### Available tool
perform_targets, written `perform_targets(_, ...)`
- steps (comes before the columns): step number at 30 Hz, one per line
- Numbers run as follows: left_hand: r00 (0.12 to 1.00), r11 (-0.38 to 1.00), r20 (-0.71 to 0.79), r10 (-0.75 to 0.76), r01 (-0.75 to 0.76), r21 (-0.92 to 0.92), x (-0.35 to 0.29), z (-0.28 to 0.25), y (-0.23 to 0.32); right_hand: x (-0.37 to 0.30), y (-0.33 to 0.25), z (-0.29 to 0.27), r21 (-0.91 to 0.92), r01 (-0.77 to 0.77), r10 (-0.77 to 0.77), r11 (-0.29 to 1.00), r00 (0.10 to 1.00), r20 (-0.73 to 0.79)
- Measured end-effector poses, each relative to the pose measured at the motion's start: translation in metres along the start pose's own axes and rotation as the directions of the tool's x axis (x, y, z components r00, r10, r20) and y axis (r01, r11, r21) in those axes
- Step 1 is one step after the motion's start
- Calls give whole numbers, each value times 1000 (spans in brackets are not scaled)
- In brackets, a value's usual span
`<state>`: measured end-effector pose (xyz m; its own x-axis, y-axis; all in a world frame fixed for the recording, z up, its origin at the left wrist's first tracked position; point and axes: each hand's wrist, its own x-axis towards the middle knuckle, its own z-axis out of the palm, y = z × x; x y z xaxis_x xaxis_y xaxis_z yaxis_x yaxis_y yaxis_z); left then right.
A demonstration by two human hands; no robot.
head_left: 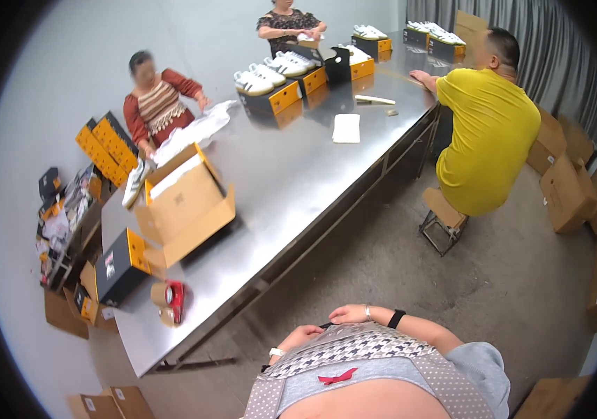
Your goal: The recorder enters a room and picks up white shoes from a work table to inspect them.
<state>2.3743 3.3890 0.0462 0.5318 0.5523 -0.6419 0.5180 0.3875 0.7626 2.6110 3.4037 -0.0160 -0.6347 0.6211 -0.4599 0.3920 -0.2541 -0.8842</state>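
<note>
Metal table [277, 181]: off near edge, dark strip [326, 325] lay between left hand [302, 336] and right hand [351, 313]; fingers curled, pinch unclear.

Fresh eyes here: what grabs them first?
Likely the person in bright yellow, seated at right. Then the long metal table slanting across the middle, white sneakers on boxes toward its far end. Lower centre, the wearer's left hand and right hand are at a houndstooth apron.
</note>
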Motion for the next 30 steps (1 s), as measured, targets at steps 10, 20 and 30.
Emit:
perform_targets(10, 997, 988, 69, 45, -54, 141, 137, -27, 151, -30, 51, -142, 147, -50, 85, 988, 966, -244)
perform_targets(20, 856, 631, -423, 296, 157, 760, 259, -125, 255, -46, 81, -260, 607, 78, 471, 791, 556, -685)
perform_targets(30, 764, 694, -592, 256, 281, 663, 297, -128, 227, 27, -19, -436, 49, -329, 38, 943, -42, -998)
